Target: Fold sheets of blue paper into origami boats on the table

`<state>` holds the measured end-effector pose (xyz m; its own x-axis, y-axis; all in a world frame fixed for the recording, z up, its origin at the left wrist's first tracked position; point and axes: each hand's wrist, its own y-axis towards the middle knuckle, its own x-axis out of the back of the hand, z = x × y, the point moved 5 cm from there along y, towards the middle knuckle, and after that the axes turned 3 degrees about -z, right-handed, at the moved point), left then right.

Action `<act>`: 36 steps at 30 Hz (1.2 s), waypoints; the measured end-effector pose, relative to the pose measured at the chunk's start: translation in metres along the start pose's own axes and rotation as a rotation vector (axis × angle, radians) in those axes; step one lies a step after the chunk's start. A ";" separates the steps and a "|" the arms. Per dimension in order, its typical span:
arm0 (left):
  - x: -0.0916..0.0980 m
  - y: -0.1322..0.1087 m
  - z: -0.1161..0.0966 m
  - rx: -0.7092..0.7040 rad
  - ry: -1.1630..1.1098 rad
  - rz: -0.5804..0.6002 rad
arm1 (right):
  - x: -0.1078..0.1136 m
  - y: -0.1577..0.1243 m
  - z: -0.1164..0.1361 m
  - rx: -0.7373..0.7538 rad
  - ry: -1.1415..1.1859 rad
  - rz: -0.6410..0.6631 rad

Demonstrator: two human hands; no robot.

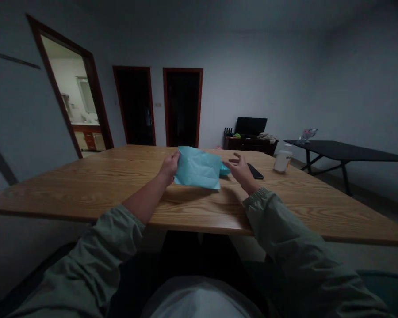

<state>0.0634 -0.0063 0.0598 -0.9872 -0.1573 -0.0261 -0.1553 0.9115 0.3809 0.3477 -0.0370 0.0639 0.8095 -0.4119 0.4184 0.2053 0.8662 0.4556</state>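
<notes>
My left hand is closed on the left edge of a creased light-blue sheet of paper, which it holds up, tilted, above the wooden table. To the right of the sheet, my right hand is raised with its fingers spread and bent. A smaller blue piece, perhaps folded paper, shows behind the sheet's right edge, close to my right fingertips. Whether those fingers touch it I cannot tell. Part of that piece is hidden by the sheet.
A dark flat object, phone-like, lies just beyond my right hand. Farther right stands a translucent plastic cup. A black folding table is at the right, and a monitor stands on a dark cabinet at the back wall.
</notes>
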 end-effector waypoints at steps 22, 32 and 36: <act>-0.014 -0.022 0.031 -0.357 0.946 0.479 | -0.049 -0.022 -0.011 0.003 -0.030 0.400; -0.031 -0.051 0.021 -0.488 0.939 0.816 | -0.055 -0.046 0.011 0.461 -0.451 0.570; -0.035 -0.057 0.016 -0.502 0.949 0.832 | -0.063 -0.062 0.021 0.585 -0.471 0.715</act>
<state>0.1059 -0.0465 0.0240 -0.3448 -0.0173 0.9385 0.7005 0.6608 0.2695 0.2722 -0.0706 0.0260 0.3146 -0.0338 0.9486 -0.6396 0.7309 0.2381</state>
